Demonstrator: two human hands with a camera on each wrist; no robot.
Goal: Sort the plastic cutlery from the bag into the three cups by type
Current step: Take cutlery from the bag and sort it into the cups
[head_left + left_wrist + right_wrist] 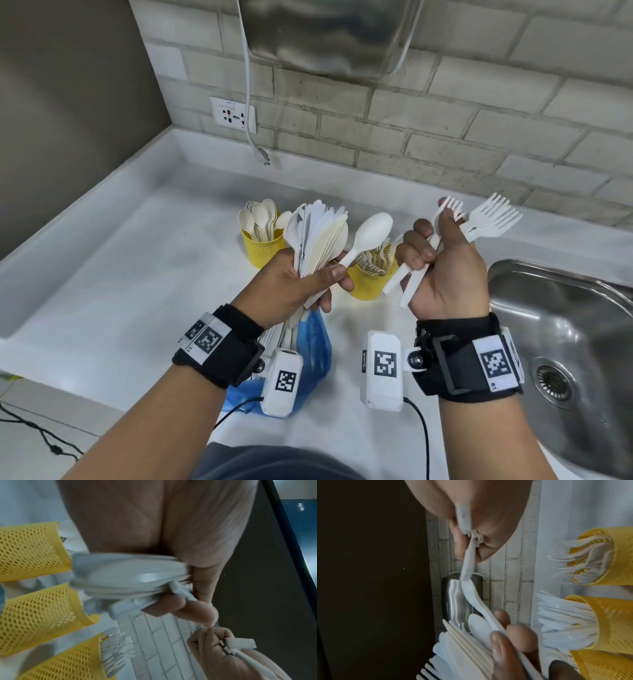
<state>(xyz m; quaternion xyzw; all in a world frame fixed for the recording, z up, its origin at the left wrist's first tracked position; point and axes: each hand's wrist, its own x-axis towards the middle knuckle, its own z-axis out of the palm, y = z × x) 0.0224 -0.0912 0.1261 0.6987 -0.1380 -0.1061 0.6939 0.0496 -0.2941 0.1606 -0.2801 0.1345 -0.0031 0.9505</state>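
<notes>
My left hand [298, 284] grips a fanned bundle of white plastic cutlery [318, 240], mostly knives and spoons. Its thumb and forefinger also pinch one white spoon [371, 229] that sticks out to the right. My right hand [442, 267] holds a few white forks [479, 219], tines up, beside that spoon. On the counter behind stand yellow mesh cups: one with spoons [262, 251], one with forks [371, 284]. The bundle hides the middle cup here; the right wrist view shows it [616, 622] holding knives. The blue bag [313, 346] lies under my left wrist.
A steel sink [565, 325] is sunk into the counter at the right. On the brick wall are a socket [233, 114], a dangling plug [262, 156] and a steel hand dryer [329, 34]. White counter [137, 274] stretches to the left.
</notes>
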